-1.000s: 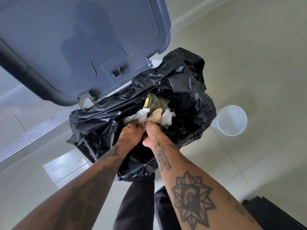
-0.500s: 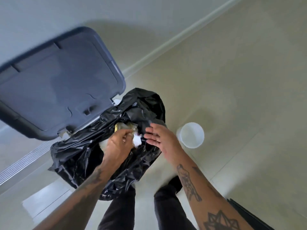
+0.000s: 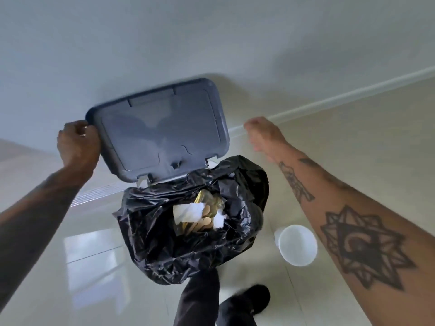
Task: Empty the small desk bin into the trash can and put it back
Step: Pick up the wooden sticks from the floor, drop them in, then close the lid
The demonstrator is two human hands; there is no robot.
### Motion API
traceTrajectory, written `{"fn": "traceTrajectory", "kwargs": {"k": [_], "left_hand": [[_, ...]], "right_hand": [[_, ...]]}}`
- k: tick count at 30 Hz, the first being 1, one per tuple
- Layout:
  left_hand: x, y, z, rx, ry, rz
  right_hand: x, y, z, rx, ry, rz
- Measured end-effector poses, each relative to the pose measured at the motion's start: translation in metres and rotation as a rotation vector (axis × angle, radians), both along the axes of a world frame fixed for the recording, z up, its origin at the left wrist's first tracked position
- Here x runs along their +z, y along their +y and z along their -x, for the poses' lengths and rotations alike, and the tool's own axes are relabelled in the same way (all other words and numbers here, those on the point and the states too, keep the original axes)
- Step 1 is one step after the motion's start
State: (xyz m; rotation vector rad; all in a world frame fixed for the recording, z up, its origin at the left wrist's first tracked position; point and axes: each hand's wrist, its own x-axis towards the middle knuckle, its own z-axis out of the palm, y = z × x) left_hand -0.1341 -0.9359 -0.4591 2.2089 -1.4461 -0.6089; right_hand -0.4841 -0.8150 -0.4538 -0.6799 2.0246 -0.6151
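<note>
The trash can (image 3: pixel 195 234) stands on the tiled floor (image 3: pixel 353 161) in the middle of the view, lined with a crumpled black bag (image 3: pixel 150 245) that spills over its rim. Inside the bag lie white crumpled paper (image 3: pixel 188 214), flat wooden sticks (image 3: pixel 204 223) and a clear wrapper with yellow-gold print (image 3: pixel 211 201). Its grey hinged lid (image 3: pixel 162 130) stands raised at the far side, against the pale wall (image 3: pixel 211 38). The small desk bin (image 3: pixel 297 245), a white round container, stands upright on the floor just to the right of the trash can, apart from it; what shows of its inside looks bare.

The left hand (image 3: pixel 77 147) is at the lid's far left corner, its fingers (image 3: pixel 88 130) curled around the edge, grasping it. The right hand (image 3: pixel 263 135) hangs in the air to the right of the lid, touching nothing; it is blurred, and its fingers seem loosely curled, so I cannot tell more than that it holds nothing. A dark trouser leg (image 3: pixel 200 300) and a black shoe (image 3: pixel 247 300) show at the near edge.

Half a second ago both hands were down at the mouth of the bag, over the rubbish. Both have since risen away from it, the left to the lid, the right out to the side. The white bin stays where it stood beside the can.
</note>
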Motion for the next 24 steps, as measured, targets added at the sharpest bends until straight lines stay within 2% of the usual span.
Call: {"fn": "traceTrajectory", "kwargs": {"k": [3, 6, 9, 12, 14, 17, 24], "left_hand": [[-0.016, -0.036, -0.012, 0.027, 0.1, -0.087], [-0.031, -0.052, -0.011, 0.064, 0.242, -0.089], [-0.038, -0.051, -0.012, 0.135, 0.33, -0.018], [-0.032, -0.045, -0.016, 0.195, 0.396, -0.018], [-0.022, -0.037, -0.018, 0.242, 0.416, -0.015], [-0.002, -0.003, -0.02, 0.316, 0.392, 0.031], [0.006, 0.154, -0.031, 0.46, 0.388, 0.162]], "right_hand": [[-0.001, -0.07, -0.011, 0.06, 0.096, 0.003], [-0.014, -0.108, -0.025, 0.011, 0.051, -0.009], [-0.02, -0.12, -0.046, -0.021, -0.023, 0.023], [-0.022, -0.116, -0.054, -0.127, 0.033, 0.037], [-0.019, -0.107, -0.054, -0.221, 0.018, 0.025], [0.003, -0.076, -0.056, -0.243, 0.001, 0.049], [0.024, 0.06, -0.071, -0.297, -0.074, 0.109]]}}
